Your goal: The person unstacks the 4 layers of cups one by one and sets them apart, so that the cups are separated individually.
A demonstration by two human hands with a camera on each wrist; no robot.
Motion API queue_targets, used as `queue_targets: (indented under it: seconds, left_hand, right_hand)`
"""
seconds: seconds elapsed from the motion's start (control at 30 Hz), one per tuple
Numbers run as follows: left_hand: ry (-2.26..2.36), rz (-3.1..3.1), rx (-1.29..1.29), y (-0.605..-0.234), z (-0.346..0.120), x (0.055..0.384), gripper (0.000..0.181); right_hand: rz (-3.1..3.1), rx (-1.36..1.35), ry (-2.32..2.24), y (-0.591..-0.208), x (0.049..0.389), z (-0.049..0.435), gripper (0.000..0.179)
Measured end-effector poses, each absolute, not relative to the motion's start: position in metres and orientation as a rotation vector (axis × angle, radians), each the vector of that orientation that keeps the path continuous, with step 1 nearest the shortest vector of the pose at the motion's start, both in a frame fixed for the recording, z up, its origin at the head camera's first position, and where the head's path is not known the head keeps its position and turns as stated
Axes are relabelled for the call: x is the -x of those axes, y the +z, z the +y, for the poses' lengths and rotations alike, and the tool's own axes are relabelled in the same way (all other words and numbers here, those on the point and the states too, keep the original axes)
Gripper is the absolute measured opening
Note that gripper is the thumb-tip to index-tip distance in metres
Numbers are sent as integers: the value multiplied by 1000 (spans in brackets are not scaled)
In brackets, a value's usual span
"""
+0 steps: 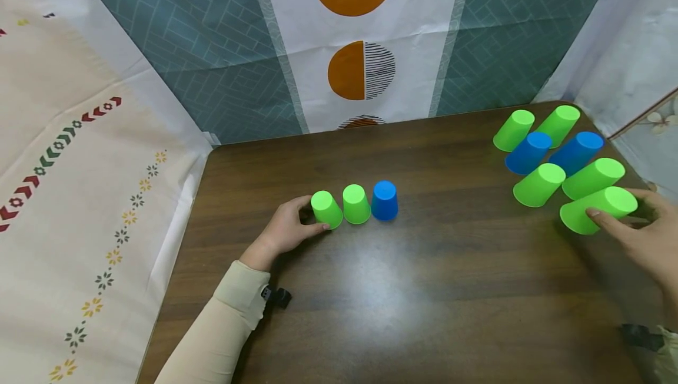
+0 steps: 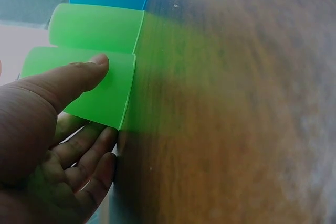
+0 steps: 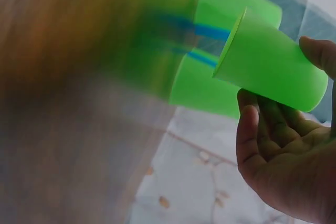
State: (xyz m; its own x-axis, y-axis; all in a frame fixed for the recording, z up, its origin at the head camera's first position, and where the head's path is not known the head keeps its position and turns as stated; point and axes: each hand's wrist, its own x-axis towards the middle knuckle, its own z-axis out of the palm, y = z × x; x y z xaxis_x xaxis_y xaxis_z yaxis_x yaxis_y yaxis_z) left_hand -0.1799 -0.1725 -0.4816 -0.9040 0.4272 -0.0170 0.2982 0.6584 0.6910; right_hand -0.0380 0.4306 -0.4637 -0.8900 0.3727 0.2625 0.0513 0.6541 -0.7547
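Note:
Three upside-down cups stand in a short row at the middle left of the table. My left hand (image 1: pixel 283 228) holds the end one, a green cup (image 1: pixel 326 210), with the thumb on its near side and fingers beyond it. Beside that come another green cup (image 1: pixel 356 204) and a blue cup (image 1: pixel 384 201). Over at the right, my right hand (image 1: pixel 648 234) grips a green cup (image 1: pixel 593 212) between thumb and fingers, its open rim facing down. In the right wrist view this held cup (image 3: pixel 273 61) overlaps the green cups behind it.
Behind the right-hand cup stand more inverted cups in two lines: green cups (image 1: pixel 539 185) in front, blue cups (image 1: pixel 528 153) in the middle, green cups (image 1: pixel 514 131) at the back. The brown wooden table (image 1: pixel 424 290) ends at a patterned cloth backdrop (image 1: pixel 228 66).

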Motion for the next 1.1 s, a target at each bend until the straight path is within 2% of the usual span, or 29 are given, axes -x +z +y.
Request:
queue_targets:
  seconds: [0.27, 0.33, 0.43, 0.73, 0.9, 1.1]
  left_hand:
    - [1077, 2689, -589, -481, -172, 179, 60]
    - [1078, 2690, -588, -481, -172, 179, 60]
    - [1080, 2687, -590, -482, -172, 179, 60]
    - [1085, 2690, -593, -482, -173, 179, 59]
    - [1088, 2688, -594, -483, -173, 178, 58]
    - [1092, 2690, -598, -484, -173, 178, 57]
  right_hand:
    - [-2434, 444, 1027, -512, 42, 481, 54]
    - [-2425, 449, 982, -519, 44, 491, 51]
    - [-2410, 447, 1018, -517, 44, 496, 43]
    - [-2388, 472, 1080, -499, 39, 479, 36]
    - [-2386, 414, 1143, -489, 36, 470, 49]
    - [-2404, 438, 1067, -499, 38, 478, 34]
